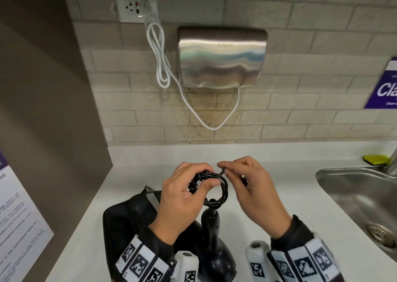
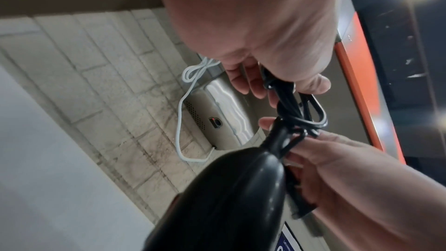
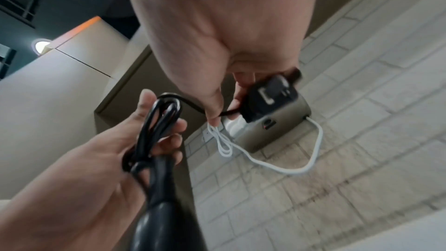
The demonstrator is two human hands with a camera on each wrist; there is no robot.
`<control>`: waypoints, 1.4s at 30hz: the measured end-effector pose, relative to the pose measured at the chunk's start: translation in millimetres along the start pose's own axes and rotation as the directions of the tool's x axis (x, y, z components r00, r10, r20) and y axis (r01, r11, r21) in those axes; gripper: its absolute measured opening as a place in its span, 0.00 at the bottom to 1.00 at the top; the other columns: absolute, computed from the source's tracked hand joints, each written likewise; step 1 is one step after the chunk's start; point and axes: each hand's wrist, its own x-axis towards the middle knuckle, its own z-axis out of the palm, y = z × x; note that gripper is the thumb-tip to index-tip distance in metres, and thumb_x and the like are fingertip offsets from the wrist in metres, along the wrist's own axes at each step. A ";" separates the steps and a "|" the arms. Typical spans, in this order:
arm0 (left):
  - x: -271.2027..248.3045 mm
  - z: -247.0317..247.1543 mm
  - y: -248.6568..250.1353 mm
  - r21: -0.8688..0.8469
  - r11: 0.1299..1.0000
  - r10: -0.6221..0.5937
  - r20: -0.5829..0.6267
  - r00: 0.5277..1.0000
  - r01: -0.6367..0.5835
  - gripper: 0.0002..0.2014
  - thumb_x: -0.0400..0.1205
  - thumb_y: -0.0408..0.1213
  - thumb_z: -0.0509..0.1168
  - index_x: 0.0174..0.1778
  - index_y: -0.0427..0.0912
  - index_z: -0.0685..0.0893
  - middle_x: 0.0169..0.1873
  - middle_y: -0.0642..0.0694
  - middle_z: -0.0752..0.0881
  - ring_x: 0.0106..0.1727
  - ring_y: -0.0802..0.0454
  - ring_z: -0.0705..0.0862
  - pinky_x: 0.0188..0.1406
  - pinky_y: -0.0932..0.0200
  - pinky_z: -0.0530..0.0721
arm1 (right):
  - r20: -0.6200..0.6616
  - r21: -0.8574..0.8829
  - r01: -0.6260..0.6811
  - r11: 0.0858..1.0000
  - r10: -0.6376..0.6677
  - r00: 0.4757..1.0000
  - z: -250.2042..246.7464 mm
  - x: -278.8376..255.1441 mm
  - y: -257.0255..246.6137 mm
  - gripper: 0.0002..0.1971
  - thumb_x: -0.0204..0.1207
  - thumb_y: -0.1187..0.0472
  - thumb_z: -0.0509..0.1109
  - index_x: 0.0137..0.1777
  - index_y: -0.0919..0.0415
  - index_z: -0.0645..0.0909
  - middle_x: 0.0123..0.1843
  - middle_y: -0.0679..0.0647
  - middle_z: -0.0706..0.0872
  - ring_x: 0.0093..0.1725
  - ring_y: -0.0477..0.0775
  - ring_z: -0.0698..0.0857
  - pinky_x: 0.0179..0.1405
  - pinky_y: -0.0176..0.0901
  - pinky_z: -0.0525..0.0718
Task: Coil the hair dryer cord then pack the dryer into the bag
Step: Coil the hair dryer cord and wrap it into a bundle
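Observation:
A black hair dryer (image 1: 217,247) hangs handle-up over the white counter, its body low between my wrists. Its black cord (image 1: 223,190) is wound into a small coil above the handle. My left hand (image 1: 182,193) grips that coil (image 2: 296,114) between thumb and fingers. My right hand (image 1: 253,187) pinches the cord's free end near the coil and holds the black plug (image 3: 270,98) in its curled fingers. A black bag (image 1: 129,215) lies open on the counter under my left forearm, partly hidden.
A steel hand dryer (image 1: 221,58) with a white cable (image 1: 163,67) hangs on the tiled wall ahead. A steel sink (image 1: 361,198) sits at the right, with a yellow sponge (image 1: 376,159) behind it. A brown panel (image 1: 49,88) stands at the left.

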 end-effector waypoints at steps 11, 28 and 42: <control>-5.1 -2.8 -5.5 -0.191 0.958 -0.225 -0.032 0.974 0.215 0.07 0.78 0.48 0.70 0.48 0.53 0.89 0.44 0.54 0.91 0.50 0.52 0.88 0.53 0.66 0.81 | 0.133 -0.191 -0.096 0.977 0.122 0.984 -1.9 -10.9 3.4 0.07 0.79 0.56 0.70 0.52 0.46 0.89 0.34 0.44 0.82 0.38 0.38 0.79 0.39 0.28 0.72; -4.6 2.2 5.6 -0.427 0.827 -0.338 0.142 0.930 0.366 0.06 0.78 0.39 0.70 0.49 0.51 0.90 0.51 0.49 0.93 0.57 0.53 0.89 0.57 0.64 0.83 | 0.355 0.734 -0.530 0.425 0.425 0.833 0.5 -6.3 -17.6 0.12 0.73 0.58 0.73 0.48 0.67 0.90 0.38 0.60 0.91 0.34 0.54 0.88 0.38 0.44 0.87; -5.2 2.5 13.7 -0.420 0.812 -0.345 0.215 0.913 0.406 0.06 0.77 0.34 0.72 0.49 0.40 0.87 0.52 0.45 0.93 0.57 0.48 0.91 0.53 0.56 0.89 | 0.527 0.670 -0.563 0.484 0.223 0.820 -2.6 -38.6 -15.9 0.24 0.75 0.41 0.66 0.56 0.61 0.89 0.55 0.57 0.91 0.57 0.56 0.85 0.60 0.55 0.75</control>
